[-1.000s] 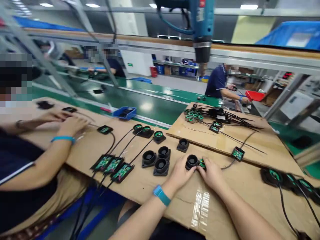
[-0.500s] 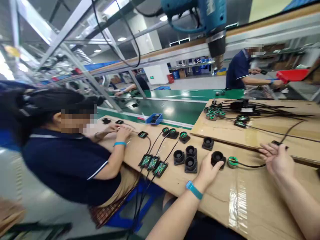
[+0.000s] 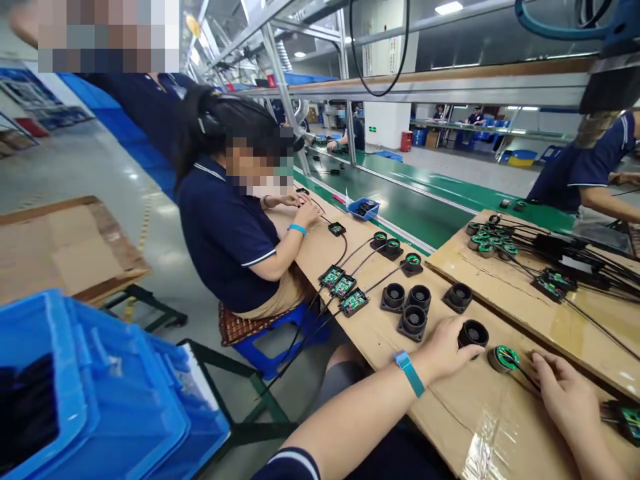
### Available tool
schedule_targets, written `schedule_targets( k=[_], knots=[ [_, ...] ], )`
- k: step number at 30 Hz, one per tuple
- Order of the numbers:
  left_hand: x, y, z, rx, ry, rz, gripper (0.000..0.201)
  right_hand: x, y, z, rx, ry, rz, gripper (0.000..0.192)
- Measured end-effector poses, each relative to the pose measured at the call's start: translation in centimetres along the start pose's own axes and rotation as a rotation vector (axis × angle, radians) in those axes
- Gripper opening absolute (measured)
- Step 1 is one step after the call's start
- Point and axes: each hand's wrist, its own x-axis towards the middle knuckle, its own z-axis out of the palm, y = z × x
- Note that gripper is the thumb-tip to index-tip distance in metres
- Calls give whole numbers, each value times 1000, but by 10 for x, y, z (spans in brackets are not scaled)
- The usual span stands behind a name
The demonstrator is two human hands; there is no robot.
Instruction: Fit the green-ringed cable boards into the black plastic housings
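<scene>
- The left hand (image 3: 443,347) is cupped on a black housing (image 3: 473,331) standing on the cardboard-covered bench (image 3: 450,413); fingers curl round its near side, thumb at its rim, so it reads as gripping it.
- The right hand (image 3: 563,393) lies at 4 o'clock from the housing, fingers loosely together and resting on the black cable (image 3: 520,370) of a green coil ring (image 3: 503,357); whether it pinches the cable I cannot tell.
- The ring lies flat just beside the housing, at its 4 o'clock, not in it.
- To do this well, in my judgement: keep the housing upright and steady with the left hand, lift the ring by its body and not the cable, line it up level with the open mouth, and let the cable trail clear toward the right.
- Four more housings (image 3: 413,303) stand in a cluster at 10 o'clock; three circuit boards (image 3: 343,287) on leads lie beyond them.
- A co-worker (image 3: 225,233) sits at 9 o'clock, hands on the same bench.
- No brand or label is legible; a small green sign on the far wall is too small to read.
</scene>
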Motion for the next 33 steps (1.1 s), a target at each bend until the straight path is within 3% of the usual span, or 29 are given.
schedule_targets(
  k=[3, 7, 9, 15, 19, 22, 28, 33],
  knots=[
    [-1, 1, 0, -10, -1, -27, 53, -11, -13, 2, -7, -104, -79, 56],
    [-3, 4, -1, -21, 7, -60, 51, -30, -38, 9, 11, -213, -374, 53],
    [-2, 3, -1, -28, -1, -56, 49, -33, -44, 14, -13, -240, -448, 47],
    [-2, -2, 5, 18, -6, -27, 64, -30, -46, 13, -52, -191, -387, 40],
    [-2, -2, 7, 27, -1, -1, 52, -33, -62, -5, 32, -2, -320, 44],
    [-5, 1, 4, -4, -3, 42, 52, -42, -82, -12, 125, 93, -410, 43],
    [-15, 1, 1, 69, -65, 130, 62, -56, -93, 9, 63, 0, -596, 43],
    [-15, 3, 1, 66, -96, 154, 61, -58, -91, 17, 29, 58, -570, 43]
  ],
)
